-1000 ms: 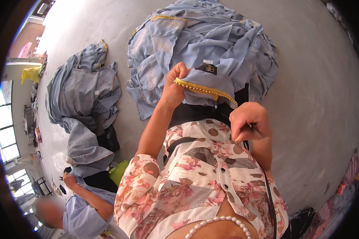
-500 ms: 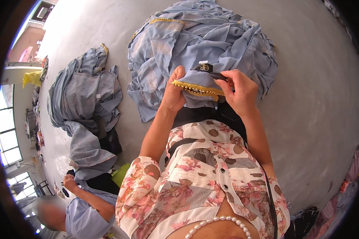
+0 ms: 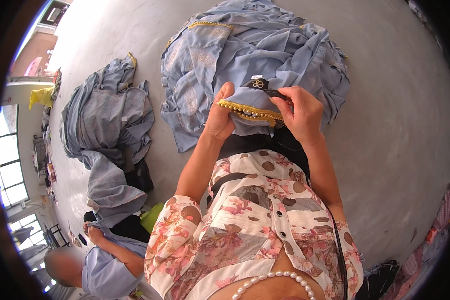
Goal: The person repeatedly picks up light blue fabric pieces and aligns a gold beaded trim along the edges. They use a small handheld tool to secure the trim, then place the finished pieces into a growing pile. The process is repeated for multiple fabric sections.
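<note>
Two bare hands at the gold-beaded edge of a light-blue fabric garment (image 3: 247, 96).
Nearest are a white pearl necklace (image 3: 278, 274) and a pink-and-brown floral blouse (image 3: 225, 245); beyond them the garment is held up before the torso. The left hand (image 3: 219, 117) has its fingers clamped on the garment's left end, beside the yellow trim with round gold beads (image 3: 250, 110). The right hand (image 3: 303, 112) pinches a slim black implement (image 3: 275, 93), its kind unclear, thumb and forefinger together, its tip beside a black fabric label with gold marking (image 3: 257, 84). Behind lies a large, rumpled light-blue fabric heap (image 3: 280, 55) on a smooth grey floor (image 3: 390, 125). At left, a co-worker in a blue top (image 3: 110, 267) sits near a smaller grey-blue fabric heap (image 3: 97, 115).
</note>
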The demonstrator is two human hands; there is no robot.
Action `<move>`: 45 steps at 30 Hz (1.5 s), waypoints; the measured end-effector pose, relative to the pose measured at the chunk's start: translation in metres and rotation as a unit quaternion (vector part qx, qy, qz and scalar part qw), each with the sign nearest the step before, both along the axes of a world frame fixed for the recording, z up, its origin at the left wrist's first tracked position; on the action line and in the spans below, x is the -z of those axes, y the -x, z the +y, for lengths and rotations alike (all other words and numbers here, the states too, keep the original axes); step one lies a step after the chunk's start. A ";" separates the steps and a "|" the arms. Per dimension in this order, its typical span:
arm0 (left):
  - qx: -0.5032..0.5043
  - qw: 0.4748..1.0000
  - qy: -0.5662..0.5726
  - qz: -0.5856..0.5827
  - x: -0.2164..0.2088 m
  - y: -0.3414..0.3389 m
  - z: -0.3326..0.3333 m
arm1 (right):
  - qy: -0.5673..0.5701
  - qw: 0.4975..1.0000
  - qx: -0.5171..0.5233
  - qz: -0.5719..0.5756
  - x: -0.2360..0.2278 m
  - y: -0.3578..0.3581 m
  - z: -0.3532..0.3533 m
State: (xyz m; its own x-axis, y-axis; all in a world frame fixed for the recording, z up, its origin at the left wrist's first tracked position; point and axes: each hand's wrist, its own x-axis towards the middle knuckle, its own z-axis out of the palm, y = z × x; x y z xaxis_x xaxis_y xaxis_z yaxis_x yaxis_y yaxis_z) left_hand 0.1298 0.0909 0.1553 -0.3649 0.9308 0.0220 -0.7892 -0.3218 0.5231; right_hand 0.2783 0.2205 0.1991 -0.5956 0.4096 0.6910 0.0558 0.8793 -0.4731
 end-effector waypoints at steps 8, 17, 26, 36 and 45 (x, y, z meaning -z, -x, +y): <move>0.011 1.000 -0.020 0.018 0.000 0.001 0.003 | 0.290 0.952 -0.031 0.099 0.003 -0.004 -0.006; 0.008 0.999 0.026 0.028 -0.006 -0.006 0.004 | 0.149 0.980 -0.126 0.028 -0.009 0.007 0.000; -0.051 0.971 0.057 0.226 -0.010 -0.006 -0.006 | 0.481 0.792 -0.351 0.135 -0.018 -0.050 0.017; -0.036 0.866 0.074 0.493 -0.022 -0.006 -0.011 | 0.476 0.870 -0.128 -0.014 -0.006 -0.007 0.001; -0.107 0.833 0.094 0.534 -0.025 0.002 -0.025 | 0.402 0.881 0.170 0.183 0.041 -0.022 0.076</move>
State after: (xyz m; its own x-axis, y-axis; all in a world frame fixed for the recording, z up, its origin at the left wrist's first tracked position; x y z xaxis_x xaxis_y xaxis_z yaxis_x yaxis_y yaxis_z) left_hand 0.1281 0.0664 0.1804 -0.3885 0.8706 0.3018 0.2241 -0.2285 0.9474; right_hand 0.3005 0.2960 0.1585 -0.1422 0.9657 0.2173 -0.0341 0.2147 -0.9761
